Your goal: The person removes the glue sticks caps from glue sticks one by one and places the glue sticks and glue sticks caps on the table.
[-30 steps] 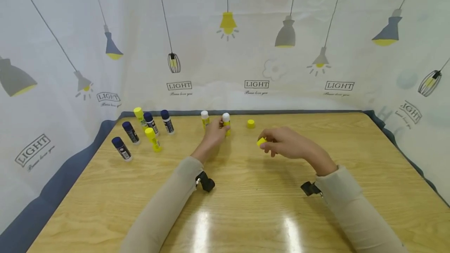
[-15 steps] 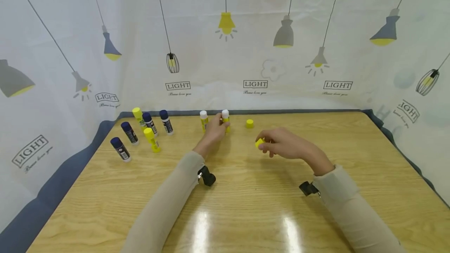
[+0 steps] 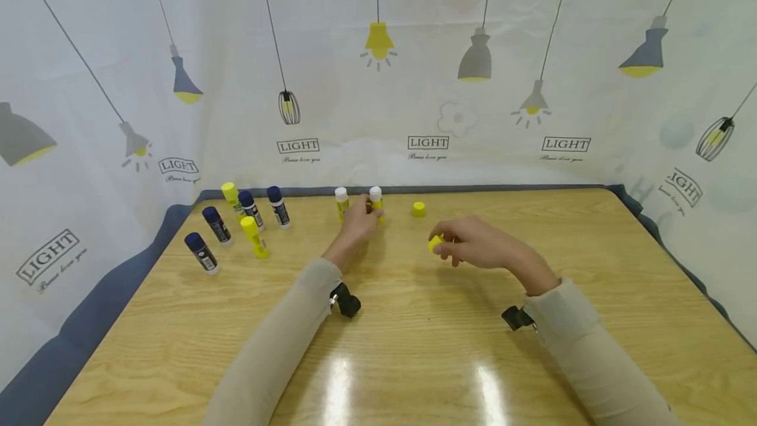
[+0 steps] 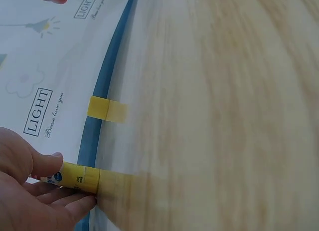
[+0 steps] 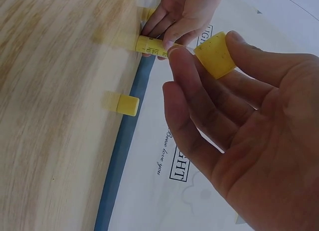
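Observation:
My left hand (image 3: 356, 221) grips a yellow glue stick with a white top (image 3: 376, 194), which stands upright at the back of the table. In the left wrist view, thumb and fingers lie on either side of the glue stick's yellow body (image 4: 82, 178). Just left of that hand stands another white-topped glue stick (image 3: 341, 196), partly hidden by it. My right hand (image 3: 481, 242) pinches a small yellow cap (image 5: 214, 55) above the table, to the right of the gripped stick. A second yellow cap (image 3: 418, 210) sits on the wood between and behind the hands.
At the back left stand several capped glue sticks, some with dark blue caps (image 3: 211, 215) and some yellow (image 3: 253, 235). A white printed curtain (image 3: 331, 51) with a blue lower edge borders the wooden table (image 3: 414, 360).
My left hand has shifted slightly toward the back with the glue stick in its grip. The right hand keeps its pinch on the cap nearly still. The head view has turned a little.

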Demonstrator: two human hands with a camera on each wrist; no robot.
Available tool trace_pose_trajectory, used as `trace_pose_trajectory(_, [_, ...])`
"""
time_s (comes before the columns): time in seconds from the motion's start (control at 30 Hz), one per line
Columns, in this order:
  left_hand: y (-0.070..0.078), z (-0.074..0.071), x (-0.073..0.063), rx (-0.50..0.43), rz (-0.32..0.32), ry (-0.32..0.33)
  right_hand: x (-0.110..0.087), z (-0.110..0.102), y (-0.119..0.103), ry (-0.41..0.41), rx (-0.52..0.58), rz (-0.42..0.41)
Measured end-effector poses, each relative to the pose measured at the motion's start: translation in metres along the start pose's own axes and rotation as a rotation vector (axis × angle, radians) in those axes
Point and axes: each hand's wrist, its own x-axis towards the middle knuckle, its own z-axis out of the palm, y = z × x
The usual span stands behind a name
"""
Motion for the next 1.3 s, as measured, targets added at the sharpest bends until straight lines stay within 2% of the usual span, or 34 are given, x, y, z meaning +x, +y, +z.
trace_pose_trajectory(0.33, [-0.002, -0.005, -0.013, -0.005, -0.014, -0.040, 0.000, -0.003, 0.001, -0.004, 0.009, 0.028])
trace_pose_trajectory(0.4, [-0.004, -0.008, -0.017, -0.012, -0.035, -0.047, 0.000, -0.002, 0.001, -0.006, 0.012, 0.029])
trace_pose_trajectory(0.57, [-0.009, -0.017, -0.030, -0.014, -0.073, -0.054, 0.001, -0.001, 0.005, -0.006, 0.009, 0.029])
trace_pose_trajectory(0.7, [-0.009, -0.026, -0.043, -0.003, -0.069, -0.080, 0.001, -0.001, 0.008, -0.001, 0.017, 0.039])
trace_pose_trajectory(0.83, [-0.010, -0.038, -0.058, 0.024, -0.072, -0.078, 0.000, -0.001, 0.010, 0.012, 0.045, 0.055])
trace_pose_trajectory(0.97, [-0.015, -0.053, -0.071, 0.045, -0.055, -0.039, 0.001, -0.002, 0.011, 0.037, 0.074, 0.065])
trace_pose_trajectory(1.13, [-0.025, -0.072, -0.085, 0.067, 0.011, 0.048, 0.004, -0.006, 0.014, 0.073, 0.071, 0.061])
trace_pose_trajectory(1.3, [-0.036, -0.100, -0.096, 0.064, 0.082, 0.147, 0.008, -0.013, 0.019, 0.137, 0.063, 0.088])
